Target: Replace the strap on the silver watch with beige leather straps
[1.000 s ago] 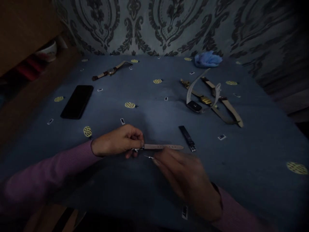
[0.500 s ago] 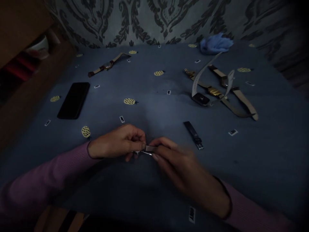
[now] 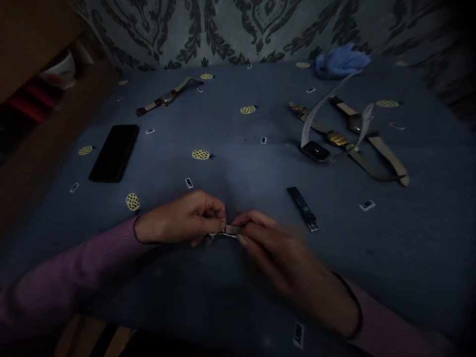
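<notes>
My left hand (image 3: 184,216) is closed around a small wristwatch (image 3: 212,234), and its fingers hide most of the case. A short watch strap (image 3: 233,229) with a pale underside reaches from the watch to my right hand (image 3: 284,253). My right fingers pinch that strap together with a thin shiny metal piece (image 3: 229,235), which runs along the strap's near edge to the watch. I cannot tell what kind of piece it is. To the right of my right hand lies a loose dark strap half (image 3: 303,209) with a buckle.
A black phone (image 3: 114,152) lies at the left. Behind it rests a brown-strapped watch (image 3: 168,98). Several watches, including a white-strapped smartwatch (image 3: 315,151), lie in a group at the right. A crumpled blue cloth (image 3: 342,62) sits by the patterned wall. Wooden shelving (image 3: 92,82) borders the left.
The view has shifted slightly, so the things at the right appear farther right. Both hands keep their hold, and the thin metal piece lies slightly closer to the strap.
</notes>
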Demonstrator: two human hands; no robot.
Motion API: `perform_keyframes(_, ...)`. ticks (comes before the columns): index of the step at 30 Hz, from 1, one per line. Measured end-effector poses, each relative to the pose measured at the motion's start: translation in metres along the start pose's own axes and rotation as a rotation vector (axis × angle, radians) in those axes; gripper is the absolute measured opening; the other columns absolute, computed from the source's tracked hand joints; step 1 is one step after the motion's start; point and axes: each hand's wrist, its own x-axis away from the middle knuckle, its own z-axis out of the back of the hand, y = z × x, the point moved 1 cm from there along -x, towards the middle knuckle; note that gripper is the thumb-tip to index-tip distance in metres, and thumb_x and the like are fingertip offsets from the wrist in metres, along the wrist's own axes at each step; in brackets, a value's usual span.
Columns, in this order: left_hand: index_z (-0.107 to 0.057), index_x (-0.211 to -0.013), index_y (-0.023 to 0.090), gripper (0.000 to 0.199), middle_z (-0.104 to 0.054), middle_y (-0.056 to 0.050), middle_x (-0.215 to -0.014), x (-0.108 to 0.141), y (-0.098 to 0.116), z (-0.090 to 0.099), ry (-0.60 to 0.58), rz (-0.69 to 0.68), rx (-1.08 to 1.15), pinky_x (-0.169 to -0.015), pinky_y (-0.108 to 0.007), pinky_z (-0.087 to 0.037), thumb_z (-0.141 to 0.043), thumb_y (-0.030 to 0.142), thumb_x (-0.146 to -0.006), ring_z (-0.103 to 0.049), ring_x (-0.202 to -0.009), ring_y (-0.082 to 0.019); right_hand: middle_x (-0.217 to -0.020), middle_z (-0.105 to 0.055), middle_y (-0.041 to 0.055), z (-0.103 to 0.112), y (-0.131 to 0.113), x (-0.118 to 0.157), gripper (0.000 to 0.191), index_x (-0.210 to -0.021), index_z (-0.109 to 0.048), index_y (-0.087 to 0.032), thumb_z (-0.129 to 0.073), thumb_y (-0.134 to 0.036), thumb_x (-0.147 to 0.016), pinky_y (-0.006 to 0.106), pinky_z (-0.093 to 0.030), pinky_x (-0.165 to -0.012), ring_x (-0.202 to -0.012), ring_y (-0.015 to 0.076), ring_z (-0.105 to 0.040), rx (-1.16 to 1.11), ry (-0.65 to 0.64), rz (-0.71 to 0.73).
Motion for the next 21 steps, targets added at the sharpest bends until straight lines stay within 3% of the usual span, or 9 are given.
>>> perform_keyframes(10,-0.056,-0.074,0.014,0.015,-0.057,0.004,-0.06,-0.0012,-0.0015,-0.0001,-0.008,-0.001,0.009,-0.042,-0.014,-0.035,-0.052,0.021,-0.086,-0.046,-0.042,-0.004,-0.085,-0.059,0.0032,-0.0003,0.0002,-0.0012,0.026,-0.07,-0.051,-0.019,-0.04,-0.012,-0.093,0.023,-0.052,-0.061,-0.065,0.0108,-0.06,0.007,0.014,0.004)
perform_keyframes(21,-0.056,-0.074,0.014,0.015,-0.058,0.003,-0.059,-0.0021,-0.0015,-0.0005,-0.005,0.002,0.021,-0.043,-0.015,-0.036,-0.052,0.021,-0.086,-0.046,-0.042,-0.003,-0.085,-0.06,0.0033,-0.0026,-0.0006,-0.0005,0.026,-0.077,-0.056,-0.017,-0.038,-0.014,-0.096,0.022,-0.051,-0.055,-0.058,0.0087,-0.058,0.072,0.011,0.003)
